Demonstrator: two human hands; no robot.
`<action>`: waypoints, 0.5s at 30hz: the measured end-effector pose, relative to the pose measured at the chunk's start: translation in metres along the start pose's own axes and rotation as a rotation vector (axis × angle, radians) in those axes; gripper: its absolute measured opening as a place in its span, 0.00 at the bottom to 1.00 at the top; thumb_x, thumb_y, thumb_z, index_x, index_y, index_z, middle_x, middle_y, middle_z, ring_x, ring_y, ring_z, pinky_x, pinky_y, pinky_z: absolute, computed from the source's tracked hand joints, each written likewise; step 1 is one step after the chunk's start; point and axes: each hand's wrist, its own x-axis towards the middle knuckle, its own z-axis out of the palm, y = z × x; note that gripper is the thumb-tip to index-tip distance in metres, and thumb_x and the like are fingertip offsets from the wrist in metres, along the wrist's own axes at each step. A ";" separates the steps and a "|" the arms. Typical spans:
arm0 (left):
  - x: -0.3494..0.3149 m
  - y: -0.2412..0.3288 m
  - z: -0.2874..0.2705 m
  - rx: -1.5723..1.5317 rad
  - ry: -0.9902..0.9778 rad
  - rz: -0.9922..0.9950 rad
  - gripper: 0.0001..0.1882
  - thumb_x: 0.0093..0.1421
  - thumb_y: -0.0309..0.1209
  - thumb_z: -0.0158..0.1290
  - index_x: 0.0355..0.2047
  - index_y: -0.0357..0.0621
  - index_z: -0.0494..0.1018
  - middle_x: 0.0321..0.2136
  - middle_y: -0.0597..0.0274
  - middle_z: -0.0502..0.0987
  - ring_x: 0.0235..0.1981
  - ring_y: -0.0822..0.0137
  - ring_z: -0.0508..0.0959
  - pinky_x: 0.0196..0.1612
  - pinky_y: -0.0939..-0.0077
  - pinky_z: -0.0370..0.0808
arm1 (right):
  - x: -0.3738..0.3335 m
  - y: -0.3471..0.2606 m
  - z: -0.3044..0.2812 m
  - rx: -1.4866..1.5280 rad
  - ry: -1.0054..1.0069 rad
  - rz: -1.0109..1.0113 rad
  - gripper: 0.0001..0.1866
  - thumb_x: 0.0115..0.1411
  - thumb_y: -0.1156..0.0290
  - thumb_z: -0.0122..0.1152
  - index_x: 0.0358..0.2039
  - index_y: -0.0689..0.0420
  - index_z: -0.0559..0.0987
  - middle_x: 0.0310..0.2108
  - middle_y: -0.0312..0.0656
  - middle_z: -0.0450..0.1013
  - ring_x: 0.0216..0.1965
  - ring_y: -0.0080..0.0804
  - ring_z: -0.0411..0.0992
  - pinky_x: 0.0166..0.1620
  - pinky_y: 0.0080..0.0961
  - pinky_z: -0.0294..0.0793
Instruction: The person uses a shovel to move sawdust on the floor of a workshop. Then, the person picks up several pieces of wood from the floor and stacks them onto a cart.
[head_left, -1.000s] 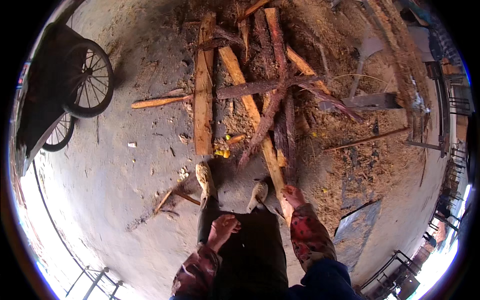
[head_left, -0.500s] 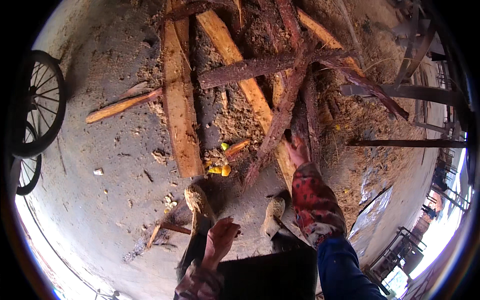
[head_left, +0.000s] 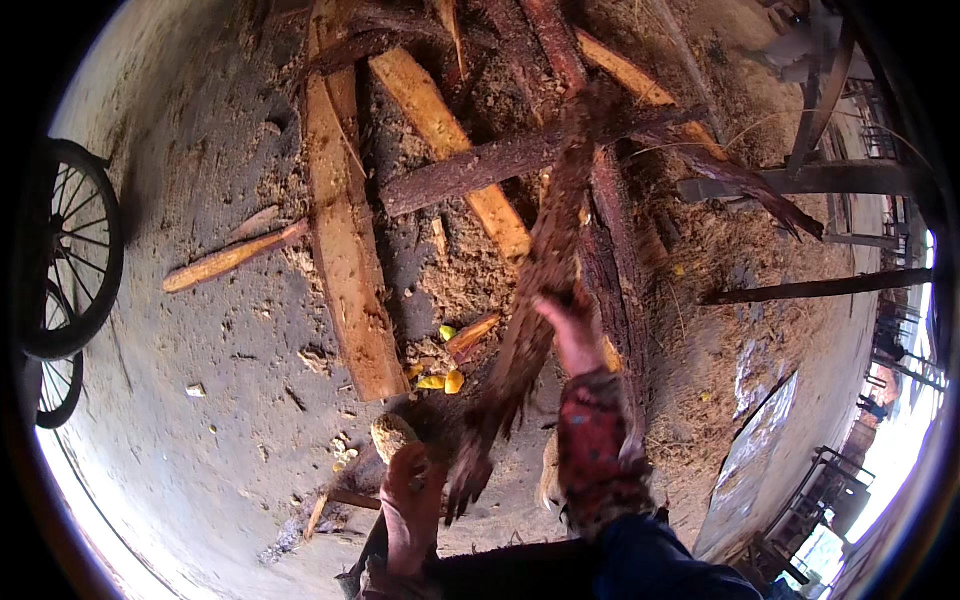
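A long, rough slab of bark-covered wood (head_left: 525, 300) slants from the upper middle of the pile down toward my feet, its lower end blurred. My right hand (head_left: 572, 332) is closed on the slab's right edge around its middle, the fingertips partly hidden against it. Low in the view, my left hand (head_left: 412, 495) is apart from the slab's lower end, with thumb and fingers curved and a gap between them. Under the held slab lies a pale sawn plank (head_left: 450, 130), and across that a dark bark-covered piece (head_left: 480, 172).
A wide flat board (head_left: 345, 220) lies left of the pile, with a narrow split piece (head_left: 235, 257) beyond it. Yellow fruit bits (head_left: 440, 382) sit near my feet. Spoked wheels (head_left: 75, 245) stand at far left. A dark beam (head_left: 820, 288) juts in from the right.
My right hand has shifted from the pale plank's side onto the bark slab. The slab's lower end has swung toward me and left. My left hand has moved slightly and its fingers have spread.
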 end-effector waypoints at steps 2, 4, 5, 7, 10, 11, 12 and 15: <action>0.004 -0.007 0.004 -0.125 0.021 0.011 0.20 0.54 0.28 0.58 0.46 0.35 0.68 0.37 0.57 0.75 0.38 0.69 0.74 0.42 0.76 0.72 | -0.028 -0.012 0.026 0.128 -0.028 0.033 0.23 0.50 0.68 0.65 0.47 0.61 0.73 0.45 0.40 0.72 0.47 0.29 0.69 0.51 0.27 0.66; 0.011 -0.005 0.001 -0.196 0.013 -0.009 0.23 0.54 0.28 0.58 0.48 0.33 0.67 0.39 0.55 0.75 0.40 0.68 0.74 0.44 0.76 0.71 | -0.055 -0.034 0.057 0.138 0.043 -0.009 0.25 0.50 0.68 0.65 0.49 0.60 0.72 0.46 0.40 0.72 0.47 0.28 0.69 0.51 0.26 0.67; 0.013 0.005 0.000 -0.209 -0.014 -0.032 0.24 0.54 0.29 0.59 0.49 0.32 0.66 0.40 0.55 0.75 0.40 0.69 0.74 0.44 0.76 0.71 | -0.064 -0.022 0.064 0.487 -0.054 0.148 0.23 0.50 0.70 0.65 0.48 0.59 0.72 0.44 0.38 0.73 0.45 0.27 0.70 0.50 0.26 0.68; 0.016 0.017 0.003 -0.566 -0.025 -0.210 0.26 0.53 0.28 0.59 0.51 0.31 0.65 0.40 0.56 0.75 0.40 0.70 0.74 0.45 0.78 0.71 | -0.061 -0.002 0.071 0.525 -0.087 0.147 0.21 0.51 0.72 0.64 0.46 0.58 0.73 0.41 0.37 0.73 0.42 0.26 0.71 0.48 0.25 0.69; 0.022 0.010 -0.014 -0.409 -0.133 -0.239 0.23 0.53 0.25 0.57 0.49 0.32 0.67 0.37 0.58 0.76 0.38 0.71 0.74 0.43 0.80 0.71 | -0.051 0.006 0.086 0.477 -0.163 0.166 0.15 0.52 0.76 0.63 0.42 0.58 0.74 0.36 0.34 0.74 0.38 0.22 0.71 0.43 0.20 0.70; 0.025 0.011 -0.015 -0.319 -0.129 -0.269 0.19 0.54 0.25 0.55 0.47 0.32 0.69 0.36 0.60 0.77 0.35 0.72 0.75 0.40 0.81 0.71 | -0.042 0.005 0.091 0.447 -0.227 0.153 0.15 0.53 0.74 0.64 0.41 0.58 0.74 0.35 0.33 0.74 0.37 0.21 0.70 0.42 0.20 0.70; 0.029 0.016 -0.013 -0.348 -0.144 -0.309 0.18 0.54 0.25 0.54 0.46 0.32 0.70 0.35 0.61 0.77 0.34 0.73 0.75 0.40 0.81 0.71 | -0.033 0.004 0.095 0.415 -0.292 0.140 0.14 0.53 0.72 0.64 0.40 0.58 0.75 0.34 0.32 0.74 0.36 0.20 0.69 0.40 0.19 0.69; 0.029 0.046 -0.020 -0.346 -0.181 -0.359 0.17 0.56 0.28 0.52 0.45 0.33 0.71 0.34 0.62 0.77 0.33 0.73 0.75 0.38 0.80 0.71 | 0.008 0.042 0.086 0.021 -0.372 0.153 0.26 0.53 0.53 0.65 0.44 0.59 0.74 0.32 0.34 0.71 0.32 0.23 0.67 0.33 0.21 0.68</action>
